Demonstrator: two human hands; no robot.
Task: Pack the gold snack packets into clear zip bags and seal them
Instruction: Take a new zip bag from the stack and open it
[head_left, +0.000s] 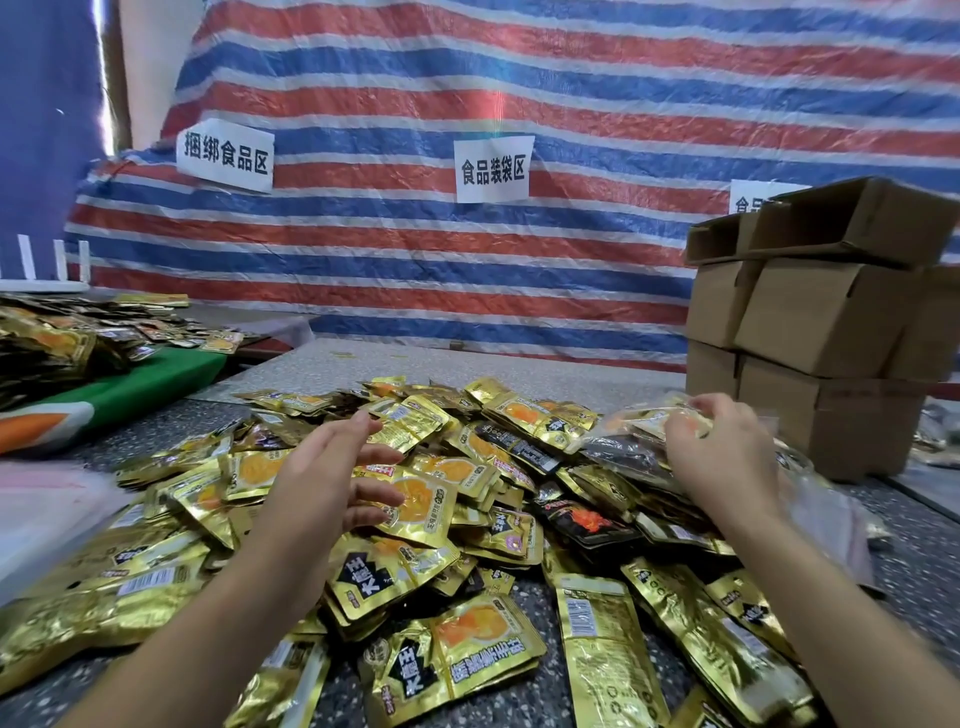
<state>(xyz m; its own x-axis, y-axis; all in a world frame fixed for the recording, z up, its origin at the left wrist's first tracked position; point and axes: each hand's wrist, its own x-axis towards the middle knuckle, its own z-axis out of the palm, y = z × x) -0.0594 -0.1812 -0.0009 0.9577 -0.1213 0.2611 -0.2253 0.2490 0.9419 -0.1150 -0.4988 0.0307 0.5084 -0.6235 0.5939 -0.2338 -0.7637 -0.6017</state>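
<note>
A big heap of gold snack packets (441, 499) covers the speckled table (914, 561) in front of me. My left hand (332, 467) hovers over the middle of the heap, fingers spread and relaxed, holding nothing. My right hand (722, 447) is at the heap's right side. Its fingers pinch the top of a clear zip bag (628, 431) that holds several gold packets. The bag lies across the pile, its lower part blurred.
Stacked cardboard boxes (810, 332) stand at the back right. A striped tarpaulin (519, 104) with paper signs (493, 169) closes off the back. More packets lie on a green surface (156, 379) at the left. A pale plastic sheet (47, 499) lies at the near left.
</note>
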